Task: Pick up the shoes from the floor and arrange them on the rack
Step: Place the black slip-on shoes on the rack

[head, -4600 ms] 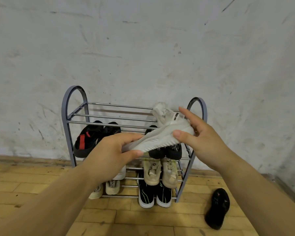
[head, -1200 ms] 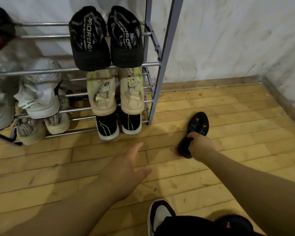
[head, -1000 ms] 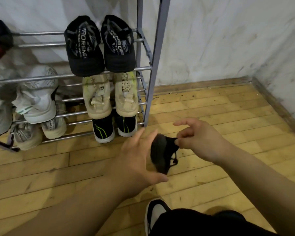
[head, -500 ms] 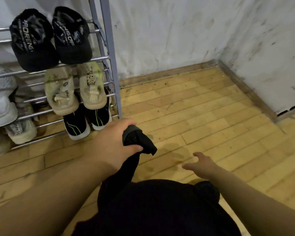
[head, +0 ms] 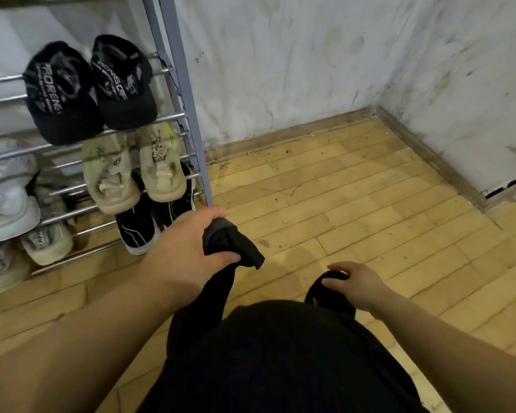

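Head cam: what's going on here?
A person is tidying shoes onto a metal rack that already holds several pairs. The left hand grips a black slipper above the wooden floor. The right hand rests on a second dark shoe low beside the person's leg; whether it is gripped is unclear.

rack (head: 178,84) left, shoes (head: 131,165) on it

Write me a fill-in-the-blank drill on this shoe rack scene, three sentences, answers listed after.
1. The left hand grips a ____ slipper.
2. The right hand rests on a second dark slipper, low beside the person's ____ shorts.
3. On the rack, the beige sneakers sit directly ____ the black slip-ons.

Missing words: black; black; below
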Demonstrator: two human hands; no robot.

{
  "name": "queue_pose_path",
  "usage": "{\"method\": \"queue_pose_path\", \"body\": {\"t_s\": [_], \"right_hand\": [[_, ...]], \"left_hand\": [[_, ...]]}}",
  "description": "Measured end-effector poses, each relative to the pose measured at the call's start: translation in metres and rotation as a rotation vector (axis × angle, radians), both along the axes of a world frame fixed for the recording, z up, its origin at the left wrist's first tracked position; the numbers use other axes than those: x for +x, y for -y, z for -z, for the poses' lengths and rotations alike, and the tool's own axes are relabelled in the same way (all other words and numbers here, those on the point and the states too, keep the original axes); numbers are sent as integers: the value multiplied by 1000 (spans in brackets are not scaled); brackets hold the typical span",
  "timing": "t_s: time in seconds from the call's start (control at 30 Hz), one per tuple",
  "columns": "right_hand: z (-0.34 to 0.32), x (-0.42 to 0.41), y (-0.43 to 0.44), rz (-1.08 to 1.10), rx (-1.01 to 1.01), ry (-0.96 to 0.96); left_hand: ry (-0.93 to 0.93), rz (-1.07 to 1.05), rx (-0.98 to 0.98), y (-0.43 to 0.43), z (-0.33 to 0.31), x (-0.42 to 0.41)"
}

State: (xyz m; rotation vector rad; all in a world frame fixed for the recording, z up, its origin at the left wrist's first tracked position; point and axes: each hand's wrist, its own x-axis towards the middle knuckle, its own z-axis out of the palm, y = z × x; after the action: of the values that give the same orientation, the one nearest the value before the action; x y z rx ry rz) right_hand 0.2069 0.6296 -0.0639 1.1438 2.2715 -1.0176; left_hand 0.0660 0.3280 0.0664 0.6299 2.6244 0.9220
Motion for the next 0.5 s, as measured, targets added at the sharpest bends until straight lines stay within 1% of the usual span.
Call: {"method": "queue_pose_path", "body": {"t_s": [0.1, 0.17, 0.23, 0.3, 0.4, 0.5], "right_hand": [[-68, -39, 25, -185, 3, -157], [-115, -60, 41, -295, 49, -237], [-163, -78, 59, -377, 113, -348], [-211, -92, 81, -429, 131, -497], [-280, -106, 125, -500, 99, -694], [-338, -114, 177, -573, -27, -812]], "left_hand": [[-39, -40, 15, 16, -36, -7], [-74, -50, 30, 34, -65, -10], [-121, -67, 51, 58, -98, -12], [-162, -95, 80, 86, -133, -11], [-240, -143, 120, 134, -187, -6], [-310, -225, 210, 188, -228, 0]]}}
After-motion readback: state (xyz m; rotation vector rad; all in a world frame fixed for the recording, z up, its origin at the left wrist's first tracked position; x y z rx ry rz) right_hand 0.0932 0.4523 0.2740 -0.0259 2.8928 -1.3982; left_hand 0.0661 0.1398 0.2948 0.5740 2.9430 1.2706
